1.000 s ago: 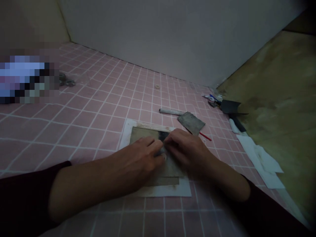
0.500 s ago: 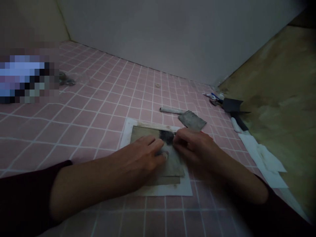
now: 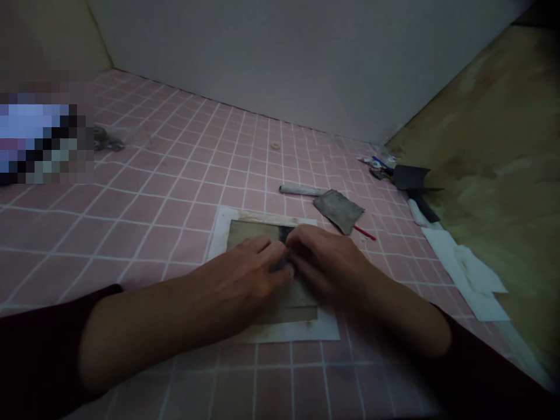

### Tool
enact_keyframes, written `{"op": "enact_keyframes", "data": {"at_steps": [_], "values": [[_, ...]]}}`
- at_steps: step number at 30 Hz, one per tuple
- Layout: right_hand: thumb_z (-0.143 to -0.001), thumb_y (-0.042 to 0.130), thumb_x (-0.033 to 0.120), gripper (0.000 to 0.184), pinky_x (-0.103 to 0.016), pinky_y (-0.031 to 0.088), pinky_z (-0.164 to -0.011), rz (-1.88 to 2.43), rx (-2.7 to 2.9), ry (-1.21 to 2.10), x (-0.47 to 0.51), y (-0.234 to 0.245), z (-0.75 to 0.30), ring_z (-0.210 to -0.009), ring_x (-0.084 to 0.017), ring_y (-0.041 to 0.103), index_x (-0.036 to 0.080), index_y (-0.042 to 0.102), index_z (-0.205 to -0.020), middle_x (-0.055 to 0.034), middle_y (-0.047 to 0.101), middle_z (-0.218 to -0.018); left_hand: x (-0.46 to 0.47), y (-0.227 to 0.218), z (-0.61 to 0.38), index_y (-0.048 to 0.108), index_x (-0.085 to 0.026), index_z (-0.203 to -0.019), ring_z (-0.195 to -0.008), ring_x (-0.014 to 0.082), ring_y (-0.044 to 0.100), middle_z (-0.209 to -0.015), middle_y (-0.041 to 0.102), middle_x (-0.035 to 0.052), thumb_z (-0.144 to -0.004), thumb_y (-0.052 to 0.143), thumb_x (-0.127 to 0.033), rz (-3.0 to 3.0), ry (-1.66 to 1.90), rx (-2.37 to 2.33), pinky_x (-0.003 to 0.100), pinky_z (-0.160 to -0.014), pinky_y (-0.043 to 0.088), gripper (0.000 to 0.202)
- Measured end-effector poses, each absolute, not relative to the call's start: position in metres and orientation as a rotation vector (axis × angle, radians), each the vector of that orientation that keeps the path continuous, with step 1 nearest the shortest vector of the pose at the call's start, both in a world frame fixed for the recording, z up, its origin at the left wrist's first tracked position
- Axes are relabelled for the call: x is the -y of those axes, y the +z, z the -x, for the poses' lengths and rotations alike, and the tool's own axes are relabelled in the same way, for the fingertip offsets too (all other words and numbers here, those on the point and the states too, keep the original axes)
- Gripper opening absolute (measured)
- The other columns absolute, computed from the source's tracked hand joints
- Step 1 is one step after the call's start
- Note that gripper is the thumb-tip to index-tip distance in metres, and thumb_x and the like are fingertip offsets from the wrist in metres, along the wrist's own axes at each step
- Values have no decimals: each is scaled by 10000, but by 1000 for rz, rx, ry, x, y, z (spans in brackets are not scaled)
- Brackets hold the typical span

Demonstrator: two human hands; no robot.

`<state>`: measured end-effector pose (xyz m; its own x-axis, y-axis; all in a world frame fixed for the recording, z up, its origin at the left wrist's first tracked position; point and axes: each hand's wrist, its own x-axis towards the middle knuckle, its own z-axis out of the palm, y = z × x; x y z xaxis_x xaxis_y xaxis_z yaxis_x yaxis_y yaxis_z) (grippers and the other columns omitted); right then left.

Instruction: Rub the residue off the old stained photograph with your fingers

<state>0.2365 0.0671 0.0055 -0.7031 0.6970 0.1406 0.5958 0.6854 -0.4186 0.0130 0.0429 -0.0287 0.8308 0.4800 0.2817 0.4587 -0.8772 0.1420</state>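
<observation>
My left hand (image 3: 251, 274) rests over a grey-beige sheet (image 3: 247, 229) with its fingers bent and closed. The thumb and forefinger pinch together around something small that I cannot make out. Touching or almost touching those fingertips is my right hand (image 3: 328, 259), its fingers curled into a pinch whose contents are hidden. Under the two hands, a black patch (image 3: 285, 232) shows on the sheet. A white paper (image 3: 328, 331) with brownish smudges lies beneath the sheet. Both hands cover much of the sheet's middle.
Beyond my right hand lie a grey square piece (image 3: 340, 210), a pale rolled tube (image 3: 301, 190) and a thin red stick (image 3: 364, 233). A small ring (image 3: 275, 146) sits farther back. Black pieces (image 3: 411, 178) and white paper scraps (image 3: 475, 274) line the right side. Scissors handles (image 3: 109, 142) show at left.
My right hand has moved left, up against the left fingers, and covers more of the black patch. More of the red stick shows. My left hand stays nearly in place.
</observation>
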Motion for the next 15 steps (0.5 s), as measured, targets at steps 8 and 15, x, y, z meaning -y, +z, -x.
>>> {"op": "enact_keyframes", "data": {"at_steps": [8,15], "values": [[-921,490,116,117,-274,398,-670,1075,2629,392,-66,4,-235,-737,-154,531,195,493,-835,-23,553,-801,-44,-28,-15,585,-149,-945,-841,205,447,-925,541,71,-950,469,-121,-2926,485,-729,353,-759,416,120],[-947,495,142,183,-320,437,-619,1169,2666,357,-63,2,-244,-682,-174,578,256,478,-804,-41,587,-774,-43,-11,-11,587,-146,-897,-865,205,473,-920,564,84,-964,470,-137,-2945,381,-680,363,-826,433,135]]}}
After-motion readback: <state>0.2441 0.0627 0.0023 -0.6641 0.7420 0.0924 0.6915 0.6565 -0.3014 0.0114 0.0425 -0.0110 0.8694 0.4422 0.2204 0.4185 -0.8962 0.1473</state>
